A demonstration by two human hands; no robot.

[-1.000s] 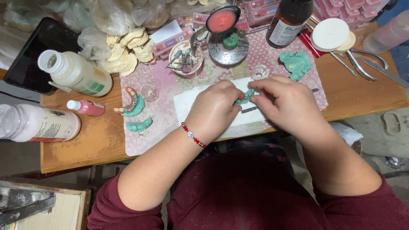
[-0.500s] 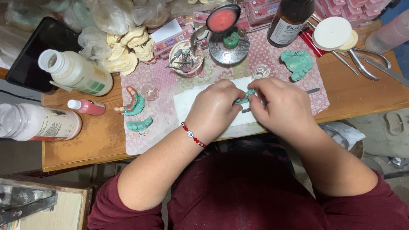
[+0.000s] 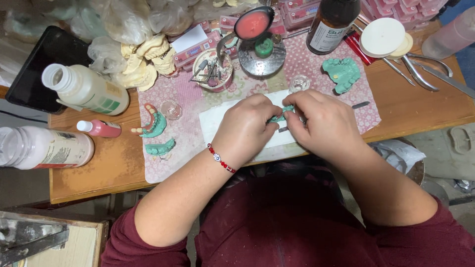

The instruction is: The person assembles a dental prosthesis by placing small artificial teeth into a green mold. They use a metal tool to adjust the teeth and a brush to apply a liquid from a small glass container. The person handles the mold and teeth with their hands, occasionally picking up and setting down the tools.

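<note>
Head view: both hands meet over a white sheet [image 3: 217, 121] laid on a pink patterned cloth [image 3: 316, 69] at the near edge of a wooden bench [image 3: 99, 168]. The left hand [image 3: 247, 129], with a red bead bracelet [image 3: 221, 159] at the wrist, is curled closed, fingertips pinching a small green dental cast [image 3: 281, 114]. The right hand [image 3: 324, 123] is likewise closed, fingers on the other end of the same cast; a thin dark tool [image 3: 360, 105] shows beyond its fingers, but whether that hand grips it cannot be told. The cast sits between the two hands, just above the sheet. Further green casts lie on the cloth: one [image 3: 342, 74] up right, two [image 3: 159, 147] at left. Cream plaster casts [image 3: 143, 62] are piled at upper left. A white bottle [image 3: 84, 89] lies on its side near a black tablet [image 3: 37, 66]; a small pink bottle [image 3: 100, 128] lies below it. Pliers [image 3: 420, 69] rest at far right.
</note>
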